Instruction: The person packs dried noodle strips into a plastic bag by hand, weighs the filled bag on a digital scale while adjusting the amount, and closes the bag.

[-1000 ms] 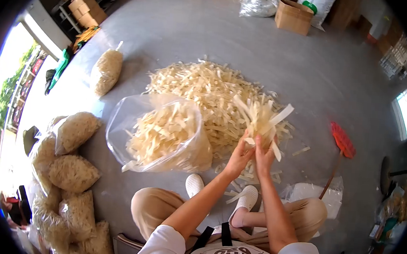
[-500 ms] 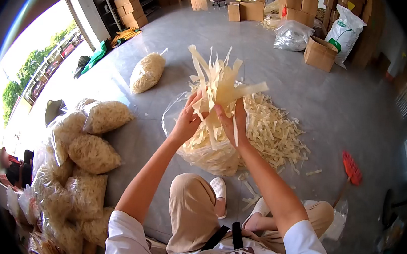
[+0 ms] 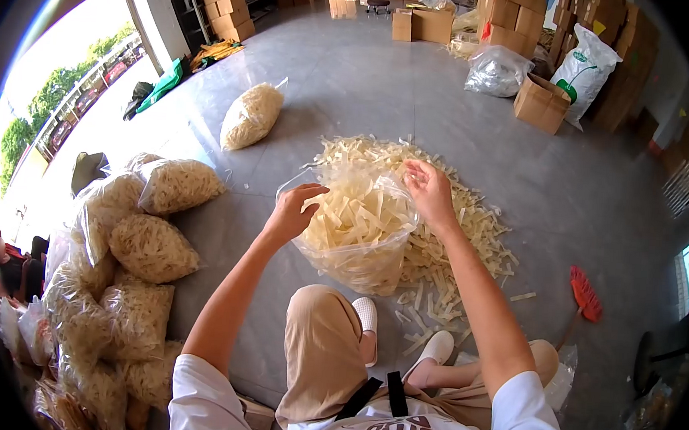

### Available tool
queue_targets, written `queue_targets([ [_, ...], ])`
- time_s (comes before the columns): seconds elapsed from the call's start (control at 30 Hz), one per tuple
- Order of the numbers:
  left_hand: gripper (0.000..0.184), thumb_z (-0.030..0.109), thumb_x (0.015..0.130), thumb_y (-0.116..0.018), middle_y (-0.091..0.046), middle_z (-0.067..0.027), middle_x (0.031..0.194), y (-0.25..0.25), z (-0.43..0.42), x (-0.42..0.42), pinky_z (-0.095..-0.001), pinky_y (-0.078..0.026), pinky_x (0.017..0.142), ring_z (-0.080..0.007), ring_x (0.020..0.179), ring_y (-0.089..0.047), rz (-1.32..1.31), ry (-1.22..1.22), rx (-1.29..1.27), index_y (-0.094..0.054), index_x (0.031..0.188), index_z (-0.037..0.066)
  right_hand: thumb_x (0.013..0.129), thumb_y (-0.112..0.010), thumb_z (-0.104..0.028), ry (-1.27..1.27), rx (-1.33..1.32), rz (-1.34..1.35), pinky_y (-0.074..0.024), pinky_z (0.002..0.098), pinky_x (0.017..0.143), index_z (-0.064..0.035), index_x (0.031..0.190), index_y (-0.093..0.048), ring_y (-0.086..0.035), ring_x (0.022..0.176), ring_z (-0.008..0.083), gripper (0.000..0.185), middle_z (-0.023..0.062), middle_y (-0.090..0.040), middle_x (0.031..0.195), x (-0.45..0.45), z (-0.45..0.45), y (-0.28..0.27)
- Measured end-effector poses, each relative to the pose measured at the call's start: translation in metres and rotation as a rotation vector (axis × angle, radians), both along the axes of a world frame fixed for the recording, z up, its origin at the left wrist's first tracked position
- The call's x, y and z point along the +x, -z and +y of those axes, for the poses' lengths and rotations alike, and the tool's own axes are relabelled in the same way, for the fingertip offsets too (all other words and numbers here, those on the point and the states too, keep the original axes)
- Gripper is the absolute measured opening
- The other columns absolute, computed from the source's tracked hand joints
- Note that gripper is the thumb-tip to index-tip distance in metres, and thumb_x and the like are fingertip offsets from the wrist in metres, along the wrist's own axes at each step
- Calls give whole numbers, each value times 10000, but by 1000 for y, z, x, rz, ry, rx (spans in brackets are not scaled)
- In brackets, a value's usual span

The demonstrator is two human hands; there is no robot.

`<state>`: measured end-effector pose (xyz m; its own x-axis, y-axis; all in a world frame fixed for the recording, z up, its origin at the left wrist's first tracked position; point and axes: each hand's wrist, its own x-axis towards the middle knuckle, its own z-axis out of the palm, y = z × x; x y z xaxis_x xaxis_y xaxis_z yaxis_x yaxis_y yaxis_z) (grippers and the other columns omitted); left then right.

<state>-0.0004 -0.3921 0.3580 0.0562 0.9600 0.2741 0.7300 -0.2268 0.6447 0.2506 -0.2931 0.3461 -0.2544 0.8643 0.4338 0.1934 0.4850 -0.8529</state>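
Note:
A clear plastic bag (image 3: 349, 265) stands open on the floor in front of me, filled with pale cream, flat strips (image 3: 360, 216). My left hand (image 3: 290, 213) is at the bag's left rim, thumb and fingers apart and nothing in them. On the other side, my right hand (image 3: 430, 192) is over the right rim with its fingers loosely bent and apart; whether they touch the plastic is unclear. A loose pile of the same strips (image 3: 472, 224) spreads behind and to the right of the bag.
Several filled bags (image 3: 154, 248) are heaped at my left, and one filled bag (image 3: 252, 117) lies farther off. A red broom head (image 3: 585, 294) is at the right. Cardboard boxes (image 3: 542, 103) and a white sack (image 3: 584, 72) stand at the back right. A person (image 3: 17, 268) is at the far left.
The bunch of strips held up between both hands has been let go and now lies in the bag. My hands have moved apart to the bag's two sides.

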Motion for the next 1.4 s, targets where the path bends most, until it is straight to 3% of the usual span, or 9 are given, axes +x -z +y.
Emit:
queue_targets([
  [0.33,290,-4,730,-535,-649,-139,923,35,46,-11,-336,-488,736,-256,825,-629,33,-135,-89,-637,997,41,787,-556,-14,126,-47,-289,-494,285,759,-22,982,-611,-581,955,173,202,89,-622,1007,49,-10,23],
  [0.53,287,68,693,-542,-654,-142,914,69,107,-2,-310,-495,751,-227,812,-634,-242,-336,-373,-669,950,58,759,-569,-19,23,-46,-244,-422,346,879,-21,944,-618,-550,1011,287,191,169,-588,1043,54,-12,34],
  [0.77,274,121,712,-579,-661,-95,874,108,143,9,-292,-478,727,-179,791,-610,-327,-273,-342,-670,964,62,775,-582,-89,-95,109,-428,-251,390,1043,-90,922,-668,-293,1275,313,170,159,-379,1334,43,-6,48],
  [0.9,204,83,768,-571,-658,-24,840,60,121,19,-252,-443,639,-83,721,-567,-594,-130,-253,-677,941,60,724,-607,-72,-84,206,-388,-299,382,1009,-36,855,-672,-322,1238,327,151,201,-402,1290,24,-4,40],
  [1.0,174,102,804,-581,-658,2,901,43,110,6,-235,-430,681,-82,768,-574,-609,-76,-221,-673,947,69,707,-615,-97,14,400,-677,-357,386,951,-16,845,-653,-419,1148,330,165,217,-470,1196,10,-1,39],
  [1.1,144,28,763,-594,-657,-14,823,22,88,3,-200,-412,593,-74,702,-578,-618,-61,-200,-671,885,34,721,-580,-115,20,100,-683,-421,414,833,48,896,-566,-528,916,376,240,220,-553,960,4,19,47],
  [1.2,198,-42,727,-600,-655,-60,839,8,67,2,-202,-424,581,-97,682,-592,-616,17,-220,-590,917,9,739,-592,-119,104,-131,-332,-368,351,946,73,1089,-499,-479,1081,339,409,239,-501,1132,5,21,44],
  [1.3,380,-78,748,-552,-643,-131,899,6,51,2,-217,-447,612,-105,700,-588,-601,66,-258,-382,1068,37,759,-594,-122,138,27,-405,-358,360,955,62,1114,-487,-465,1115,325,414,227,-479,1184,5,14,56],
  [1.4,379,-59,752,-564,-642,-132,897,14,42,1,-225,-456,615,-111,707,-588,-573,94,-237,-385,1074,31,761,-623,-157,76,122,-451,-357,365,954,30,1148,-488,-463,1123,313,451,217,-473,1211,1,-4,29],
])
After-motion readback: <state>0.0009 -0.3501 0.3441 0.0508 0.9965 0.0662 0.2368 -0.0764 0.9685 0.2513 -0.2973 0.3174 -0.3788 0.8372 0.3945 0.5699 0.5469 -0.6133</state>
